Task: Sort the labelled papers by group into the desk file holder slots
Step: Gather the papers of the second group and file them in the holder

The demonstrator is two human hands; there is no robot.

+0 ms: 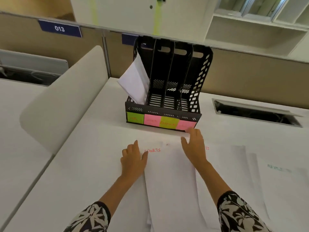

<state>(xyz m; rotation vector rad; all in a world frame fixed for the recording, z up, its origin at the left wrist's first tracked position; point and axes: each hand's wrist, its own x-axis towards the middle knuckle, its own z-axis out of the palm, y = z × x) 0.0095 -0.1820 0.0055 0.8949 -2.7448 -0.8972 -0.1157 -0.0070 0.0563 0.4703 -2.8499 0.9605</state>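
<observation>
Four-slot black file holder (168,91) at frame centre, white papers (135,81) leaning in its leftmost slot. Below it, paper marked "SPORTS" (168,164) lies flat on desk (75,164). Left hand (133,159) and right hand (194,148), fingers spread, rest flat on sheet's edges, gripping nothing.

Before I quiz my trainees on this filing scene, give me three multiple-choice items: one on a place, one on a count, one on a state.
1. Which slot of the file holder holds paper?
A far left
B far right
C middle

2. How many sticky notes are on its front?
A two
B four
C six

3. How are the left hand and right hand?
A both fists
B both open on the SPORTS sheet
C lifting a sheet

Answers:
1 A, white sheets lean in the leftmost slot.
2 B, green, pink, green, pink.
3 B, fingers spread flat on the paper.
</observation>
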